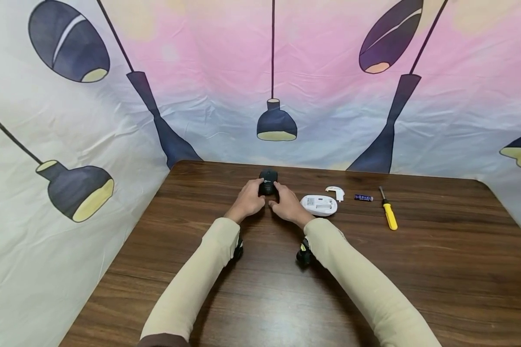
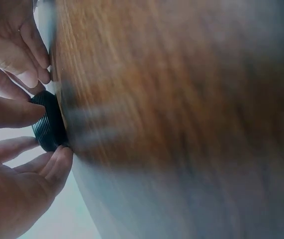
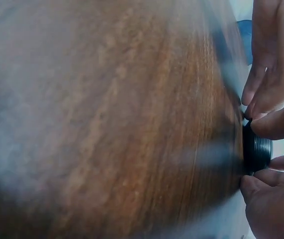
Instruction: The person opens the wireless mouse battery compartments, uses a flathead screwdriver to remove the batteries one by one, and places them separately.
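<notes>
**Both hands on black mouse, far edge of surface**

Wood surface (image 1: 260, 299), lamp-print cloth behind. Your left hand (image 1: 248, 200) and right hand (image 1: 288, 205) both grip the black mouse (image 1: 267, 181) near the far edge, fingers curled round it. White mouse (image 1: 319, 205), battery (image 1: 363, 197), yellow screwdriver (image 1: 389, 215) lie toward the right.

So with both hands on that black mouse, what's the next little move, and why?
Probably lift the black mouse and turn it over. Both the left hand and the right hand grip its sides on the table, while the white mouse already lies opened beside a battery and screwdriver.
</notes>
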Demonstrator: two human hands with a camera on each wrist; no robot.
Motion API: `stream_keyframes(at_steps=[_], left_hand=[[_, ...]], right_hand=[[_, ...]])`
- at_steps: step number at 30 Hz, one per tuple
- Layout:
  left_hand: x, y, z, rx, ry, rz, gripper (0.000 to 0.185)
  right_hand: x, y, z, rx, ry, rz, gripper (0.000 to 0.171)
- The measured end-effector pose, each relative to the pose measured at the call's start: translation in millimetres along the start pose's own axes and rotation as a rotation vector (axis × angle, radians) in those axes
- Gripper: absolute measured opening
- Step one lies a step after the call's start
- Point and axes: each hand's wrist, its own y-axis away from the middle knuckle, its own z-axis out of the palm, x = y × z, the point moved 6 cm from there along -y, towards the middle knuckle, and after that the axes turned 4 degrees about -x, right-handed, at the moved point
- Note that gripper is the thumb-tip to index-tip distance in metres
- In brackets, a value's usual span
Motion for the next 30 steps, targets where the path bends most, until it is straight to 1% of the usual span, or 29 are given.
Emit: stream_keyframes(at_steps=[4, 11, 19, 22, 26, 30], left_hand=[[2.1, 5.6, -0.7, 0.004, -0.027, 0.011, 0.057], [6.0, 13.7, -1.4, -0.006, -0.072, 0.038, 0.050], [5.4, 21.5, -2.1, -0.024, -0.150, 0.054, 0.055], [6.6, 25.3, -2.6, -0.035, -0.164, 0.060, 0.052], [8.0, 31.2, -3.5, -0.048, -0.180, 0.071, 0.047], [8.1, 38.6, -4.8, -0.064, -0.176, 0.065, 0.045]], right_hand=[[-1.1, 3.5, -0.3, -0.004, 0.029, -0.021, 0.070], [-2.2, 10.3, -1.2, -0.008, 0.102, -0.028, 0.066], [-5.2, 18.8, 0.2, -0.018, 0.146, -0.063, 0.062], [-5.7, 22.4, 0.2, -0.008, 0.166, -0.079, 0.062], [-7.5, 29.0, 1.5, -0.029, 0.204, -0.094, 0.063], [-11.0, 35.7, 0.0, -0.044, 0.240, -0.113, 0.058]])
